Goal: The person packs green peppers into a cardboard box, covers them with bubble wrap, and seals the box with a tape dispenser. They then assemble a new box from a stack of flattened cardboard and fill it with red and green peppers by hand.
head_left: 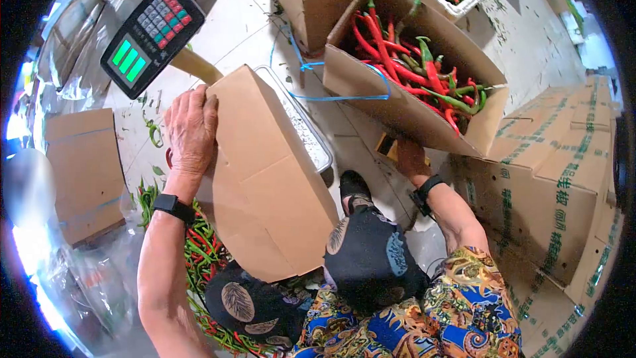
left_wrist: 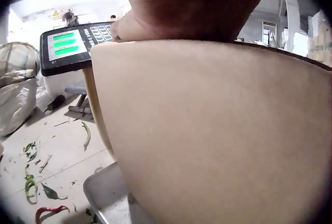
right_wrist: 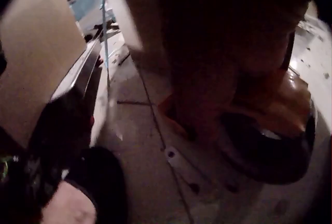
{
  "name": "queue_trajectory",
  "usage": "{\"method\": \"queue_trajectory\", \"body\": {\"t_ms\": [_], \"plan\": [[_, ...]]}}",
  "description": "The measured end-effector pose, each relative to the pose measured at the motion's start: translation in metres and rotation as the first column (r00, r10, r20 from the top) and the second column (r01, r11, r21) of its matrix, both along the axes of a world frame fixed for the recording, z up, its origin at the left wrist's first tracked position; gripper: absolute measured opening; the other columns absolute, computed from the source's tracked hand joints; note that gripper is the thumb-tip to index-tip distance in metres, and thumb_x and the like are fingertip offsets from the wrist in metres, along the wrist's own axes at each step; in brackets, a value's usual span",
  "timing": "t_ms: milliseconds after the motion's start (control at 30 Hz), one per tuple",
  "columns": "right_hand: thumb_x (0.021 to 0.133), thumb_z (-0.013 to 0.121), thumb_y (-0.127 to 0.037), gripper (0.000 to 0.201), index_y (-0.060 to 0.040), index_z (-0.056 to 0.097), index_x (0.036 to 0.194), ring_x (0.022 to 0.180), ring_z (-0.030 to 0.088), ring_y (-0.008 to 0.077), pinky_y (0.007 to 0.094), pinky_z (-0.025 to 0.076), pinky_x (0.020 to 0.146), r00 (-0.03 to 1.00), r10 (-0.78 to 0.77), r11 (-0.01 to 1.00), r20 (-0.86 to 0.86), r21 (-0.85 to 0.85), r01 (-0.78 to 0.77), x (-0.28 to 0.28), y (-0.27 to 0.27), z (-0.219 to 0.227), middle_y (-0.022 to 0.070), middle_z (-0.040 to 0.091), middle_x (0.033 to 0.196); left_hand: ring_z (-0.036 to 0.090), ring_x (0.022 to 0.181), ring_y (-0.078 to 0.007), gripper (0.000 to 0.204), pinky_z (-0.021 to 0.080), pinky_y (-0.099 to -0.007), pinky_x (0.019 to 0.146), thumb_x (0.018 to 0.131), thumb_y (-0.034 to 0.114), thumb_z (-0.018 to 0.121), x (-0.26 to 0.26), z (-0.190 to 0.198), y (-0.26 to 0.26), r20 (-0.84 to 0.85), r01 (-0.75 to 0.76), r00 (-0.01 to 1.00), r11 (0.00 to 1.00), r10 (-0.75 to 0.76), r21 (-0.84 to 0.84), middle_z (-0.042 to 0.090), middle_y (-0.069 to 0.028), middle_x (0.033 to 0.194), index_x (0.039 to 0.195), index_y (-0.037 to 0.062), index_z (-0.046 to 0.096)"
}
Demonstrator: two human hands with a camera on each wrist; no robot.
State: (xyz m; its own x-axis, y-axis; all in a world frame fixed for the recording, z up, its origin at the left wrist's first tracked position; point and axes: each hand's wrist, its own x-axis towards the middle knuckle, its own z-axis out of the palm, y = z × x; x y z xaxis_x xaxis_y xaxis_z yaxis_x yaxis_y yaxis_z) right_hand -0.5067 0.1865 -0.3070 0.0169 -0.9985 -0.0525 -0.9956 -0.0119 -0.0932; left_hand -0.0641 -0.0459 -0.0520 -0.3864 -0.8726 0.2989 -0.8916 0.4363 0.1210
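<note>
My left hand (head_left: 192,126) holds the upper edge of a plain brown cardboard box (head_left: 265,179) near its far corner. In the left wrist view that hand (left_wrist: 192,6) lies over the top of the box (left_wrist: 218,125). The box overlaps the metal scale tray (head_left: 324,156). My right hand (head_left: 412,159) reaches low beside the pepper-filled carton (head_left: 397,96). It is at a yellow-orange object (head_left: 386,146) with a dark rounded part (right_wrist: 264,161). Shadow covers the right fingers, and I cannot tell whether they grip it.
The scale display (head_left: 152,36) with keypad stands at the far left. More pepper boxes (head_left: 331,10) and a white crate (head_left: 457,10) are beyond. Stacked printed cartons (head_left: 550,192) line the right side. Loose chillies (head_left: 202,252) lie on the left; a shoe (head_left: 354,185) is between the boxes.
</note>
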Motion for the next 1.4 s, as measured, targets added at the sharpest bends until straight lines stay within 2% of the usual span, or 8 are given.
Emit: {"method": "queue_trajectory", "body": {"t_ms": [67, 300, 467, 600, 733, 1133, 1167, 1400], "plan": [[0.069, 0.067, -0.014, 0.053, -0.0012, 0.053, 0.119, 0.098, 0.064, 0.0438, 0.0506, 0.052, 0.085, 0.950, -0.290, 0.863, 0.119, 0.461, 0.206, 0.011, -0.005, 0.044, 0.0277, 0.063, 0.108, 0.054, 0.113, -0.0307, 0.035, 0.038, -0.0425, 0.097, 0.097, 0.027, 0.048, -0.001, 0.005, 0.005, 0.026, -0.040, 0.999, 0.998, 0.039, 0.056, 0.062, -0.0129, 0.115, 0.122, 0.0049, 0.058], [0.070, 0.079, -0.046, 0.079, -0.0001, 0.050, 0.128, 0.110, 0.062, 0.0309, 0.0390, 0.048, 0.096, 0.791, -0.522, 0.697, 0.320, 0.695, 0.179, 0.013, -0.011, 0.215, 0.0196, 0.063, 0.120, 0.047, 0.124, -0.0338, 0.041, 0.033, -0.0469, 0.105, 0.095, 0.025, 0.051, 0.002, 0.003, 0.002, -0.017, -0.058, 0.998, 0.998, 0.059, 0.038, 0.059, -0.0138, 0.122, 0.131, 0.0067, 0.053], [0.064, 0.088, -0.018, 0.074, -0.0036, 0.047, 0.124, 0.102, 0.062, 0.0188, 0.0328, 0.048, 0.092, 0.387, -0.234, 0.968, 0.892, 0.253, 0.004, 0.055, -0.019, 0.299, 0.0108, 0.065, 0.112, 0.042, 0.127, -0.0364, 0.054, 0.032, -0.0478, 0.106, 0.088, 0.027, 0.063, 0.003, 0.014, 0.021, -0.174, -0.013, 0.985, 0.993, -0.008, -0.121, 0.046, -0.0156, 0.137, 0.136, 0.0078, 0.048], [0.064, 0.088, -0.015, 0.072, -0.0041, 0.048, 0.122, 0.102, 0.064, 0.0183, 0.0329, 0.049, 0.092, 0.465, -0.008, 0.994, 0.885, 0.057, -0.090, 0.085, -0.040, 0.344, 0.0105, 0.066, 0.110, 0.051, 0.121, -0.0335, 0.046, 0.040, -0.0439, 0.103, 0.095, 0.021, 0.056, 0.007, 0.066, 0.075, -0.353, 0.058, 0.935, 0.996, -0.030, 0.069, 0.054, -0.0203, 0.129, 0.137, 0.0027, 0.047], [0.062, 0.090, -0.011, 0.081, -0.0025, 0.048, 0.130, 0.107, 0.062, 0.0187, 0.0336, 0.050, 0.094, 0.553, 0.235, 0.959, 0.799, -0.097, -0.268, 0.116, -0.058, 0.369, 0.0080, 0.062, 0.115, 0.061, 0.109, -0.0213, 0.050, 0.048, -0.0346, 0.091, 0.102, 0.037, 0.040, 0.007, 0.149, 0.125, -0.717, 0.330, 0.597, 0.705, 0.360, 0.628, 0.065, -0.0132, 0.115, 0.137, 0.0024, 0.047], [0.062, 0.079, -0.007, 0.066, -0.0050, 0.051, 0.121, 0.086, 0.063, 0.0375, 0.0409, 0.052, 0.075, 0.598, 0.623, 0.782, 0.505, -0.393, -0.483, 0.198, -0.086, 0.412, 0.0172, 0.061, 0.097, 0.059, 0.075, -0.0102, 0.029, 0.050, -0.0259, 0.065, 0.101, 0.022, 0.050, -0.005, 0.164, 0.159, -0.693, 0.330, 0.573, 0.650, 0.438, 0.684, 0.065, -0.0050, 0.084, 0.109, -0.0022, 0.063], [0.062, 0.079, -0.007, 0.066, -0.0050, 0.051, 0.121, 0.086, 0.063, 0.0375, 0.0409, 0.052, 0.075, 0.592, 0.628, 0.778, 0.505, -0.392, -0.491, 0.202, -0.086, 0.411, 0.0172, 0.061, 0.097, 0.059, 0.066, -0.0219, 0.023, 0.046, -0.0381, 0.064, 0.096, 0.016, 0.054, -0.007, 0.164, 0.161, -0.766, 0.308, 0.474, 0.734, 0.434, 0.606, 0.059, -0.0189, 0.069, 0.096, -0.0054, 0.061], [0.068, 0.077, -0.008, 0.057, -0.0048, 0.051, 0.118, 0.079, 0.062, 0.0359, 0.0431, 0.052, 0.069, 0.659, 0.703, 0.702, 0.269, -0.408, -0.583, 0.220, -0.097, 0.406, 0.0156, 0.059, 0.090, 0.062, 0.071, -0.0303, 0.019, 0.049, -0.0387, 0.070, 0.093, 0.010, 0.053, 0.012, 0.122, 0.151, -0.757, 0.283, 0.534, 0.764, 0.378, 0.580, 0.063, -0.0220, 0.077, 0.096, -0.0053, 0.063]]}}
